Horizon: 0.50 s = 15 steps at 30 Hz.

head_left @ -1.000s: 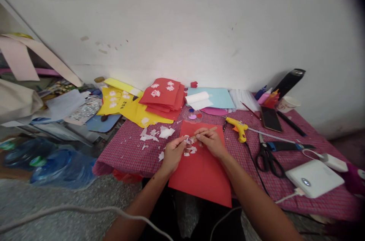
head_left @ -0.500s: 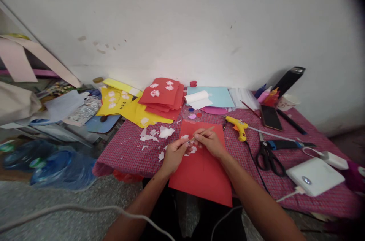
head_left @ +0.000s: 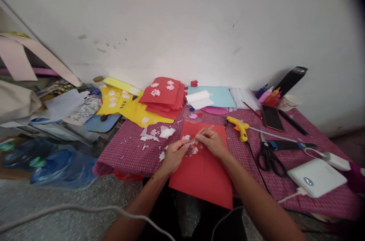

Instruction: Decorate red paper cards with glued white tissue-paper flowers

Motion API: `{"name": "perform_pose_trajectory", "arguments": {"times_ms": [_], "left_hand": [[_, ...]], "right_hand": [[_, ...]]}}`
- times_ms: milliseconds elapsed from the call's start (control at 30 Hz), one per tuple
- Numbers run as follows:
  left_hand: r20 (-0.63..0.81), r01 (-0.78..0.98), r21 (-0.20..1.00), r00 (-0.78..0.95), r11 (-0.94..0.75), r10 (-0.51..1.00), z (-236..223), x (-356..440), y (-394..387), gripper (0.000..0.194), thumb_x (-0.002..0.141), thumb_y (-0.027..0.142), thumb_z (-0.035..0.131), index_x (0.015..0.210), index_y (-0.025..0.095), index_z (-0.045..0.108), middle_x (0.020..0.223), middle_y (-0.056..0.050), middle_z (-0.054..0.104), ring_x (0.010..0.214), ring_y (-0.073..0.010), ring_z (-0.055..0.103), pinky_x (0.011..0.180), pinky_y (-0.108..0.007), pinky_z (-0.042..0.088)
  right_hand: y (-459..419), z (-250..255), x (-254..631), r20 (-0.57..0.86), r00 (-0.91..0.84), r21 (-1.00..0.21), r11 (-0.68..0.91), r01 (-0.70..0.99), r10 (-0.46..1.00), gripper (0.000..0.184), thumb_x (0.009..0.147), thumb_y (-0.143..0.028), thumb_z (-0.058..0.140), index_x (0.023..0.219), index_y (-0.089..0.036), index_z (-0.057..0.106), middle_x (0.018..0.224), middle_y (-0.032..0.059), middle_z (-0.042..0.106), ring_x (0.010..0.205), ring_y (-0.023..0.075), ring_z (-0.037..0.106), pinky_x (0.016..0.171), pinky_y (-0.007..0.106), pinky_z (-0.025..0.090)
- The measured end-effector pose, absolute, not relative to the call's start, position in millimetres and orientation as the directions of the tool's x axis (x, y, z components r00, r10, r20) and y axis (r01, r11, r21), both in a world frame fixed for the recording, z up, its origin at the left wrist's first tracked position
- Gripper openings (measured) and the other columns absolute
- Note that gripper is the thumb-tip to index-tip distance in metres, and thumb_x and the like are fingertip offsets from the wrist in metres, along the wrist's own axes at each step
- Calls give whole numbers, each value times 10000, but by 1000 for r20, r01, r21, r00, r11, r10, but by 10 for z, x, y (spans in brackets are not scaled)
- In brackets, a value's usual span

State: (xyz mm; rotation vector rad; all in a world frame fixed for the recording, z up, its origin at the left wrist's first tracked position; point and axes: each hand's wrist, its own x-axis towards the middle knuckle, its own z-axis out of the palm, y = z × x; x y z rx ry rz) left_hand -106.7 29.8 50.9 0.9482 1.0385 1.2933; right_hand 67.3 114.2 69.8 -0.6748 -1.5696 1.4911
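Over a red sheet of paper [head_left: 205, 184], my two hands meet around a thin wooden stick [head_left: 203, 132]. My right hand [head_left: 212, 143] is closed on the stick, whose upper end sticks out past the fingers. My left hand [head_left: 175, 154] pinches at the stick's lower end; whether a scrap of paper is also between those fingertips I cannot tell. White crumpled paper petals [head_left: 195, 150] lie on the red sheet, partly hidden by my fingers. Torn white paper scraps [head_left: 167, 131] are scattered to the left of the sheet.
Red cards with white flowers [head_left: 164, 94] and yellow papers [head_left: 137, 110] lie back left. Behind the hands are a white paper roll [head_left: 198, 97] and small paint pots [head_left: 193, 116]. To the right are a yellow glue gun [head_left: 242, 127], black scissors [head_left: 269, 159] and a white power bank [head_left: 319, 180].
Both hands stay over the red sheet, with only a slight shift of the fingers on the stick. The whole view has moved a little.
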Motion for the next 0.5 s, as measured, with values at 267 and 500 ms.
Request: {"name": "perform_pose_trajectory", "arguments": {"times_ms": [267, 500], "left_hand": [[-37, -237, 971, 25, 42, 999, 533, -1067, 290, 304, 875, 396, 659, 1037, 147, 721, 899, -86, 755, 774, -170, 690, 659, -269, 553], [-17, -262, 965, 34, 26, 999, 543, -1080, 268, 281, 860, 403, 675, 925, 132, 712, 861, -94, 753, 688, -153, 672, 611, -266, 551]], "right_hand": [[1141, 638, 715, 186, -556, -965, 46, -256, 810, 159, 859, -350, 732, 921, -203, 749, 747, 9, 689, 546, 103, 589, 529, 234, 472], [1148, 617, 731, 177, -596, -962, 11, -271, 783, 129, 823, -322, 769, 845, -196, 758, 776, 20, 680, 553, 103, 590, 526, 239, 481]]}}
